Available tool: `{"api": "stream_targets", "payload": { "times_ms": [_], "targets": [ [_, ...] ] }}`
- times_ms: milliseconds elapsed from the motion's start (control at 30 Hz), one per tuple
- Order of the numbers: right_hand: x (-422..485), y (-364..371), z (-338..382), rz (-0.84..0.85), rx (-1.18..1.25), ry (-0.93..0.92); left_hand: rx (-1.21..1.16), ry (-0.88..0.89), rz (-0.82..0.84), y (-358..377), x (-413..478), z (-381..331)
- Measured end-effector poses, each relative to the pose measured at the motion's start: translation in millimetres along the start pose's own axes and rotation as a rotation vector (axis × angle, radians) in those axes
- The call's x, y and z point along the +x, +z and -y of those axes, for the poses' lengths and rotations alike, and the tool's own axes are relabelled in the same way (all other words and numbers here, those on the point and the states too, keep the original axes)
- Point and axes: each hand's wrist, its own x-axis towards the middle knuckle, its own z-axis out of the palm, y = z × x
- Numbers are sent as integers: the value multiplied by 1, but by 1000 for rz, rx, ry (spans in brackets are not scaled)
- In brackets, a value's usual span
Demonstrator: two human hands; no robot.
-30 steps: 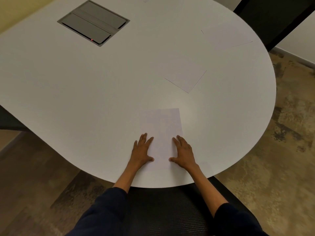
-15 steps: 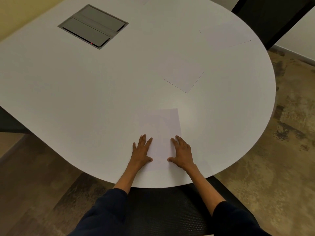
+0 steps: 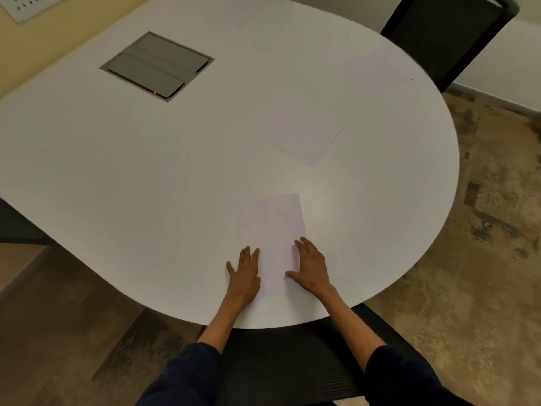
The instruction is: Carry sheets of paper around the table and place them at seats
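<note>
big white rounded table [image 3: 146,171], flat white sheet of paper [image 3: 270,221] near its front edge, left hand [image 3: 244,273] and right hand [image 3: 311,268] spread open, pressing flat on the sheet's sides, holding nothing, two more white sheets [image 3: 306,136] farther back

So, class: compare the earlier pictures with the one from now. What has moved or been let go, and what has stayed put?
Almost nothing changed. Both hands, left hand and right hand, stay flat on the nearest sheet, neither gripping nor releasing it. The middle sheet and far sheet lie where they were on the table. Only the camera view shifted slightly.
</note>
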Motion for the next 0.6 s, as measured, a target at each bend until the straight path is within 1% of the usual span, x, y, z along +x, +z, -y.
{"api": "stream_targets", "payload": {
  "times_ms": [167,367,600],
  "targets": [
    [-14,-26,12,-156,132,-10,-164,41,-218,-23,-11,-14],
    [-41,-71,39,-427,303,-3,-253,167,-396,-73,-25,-38],
    [-91,-129,55,-686,315,-82,-295,401,-690,-122,-60,-69]
  ]
}}
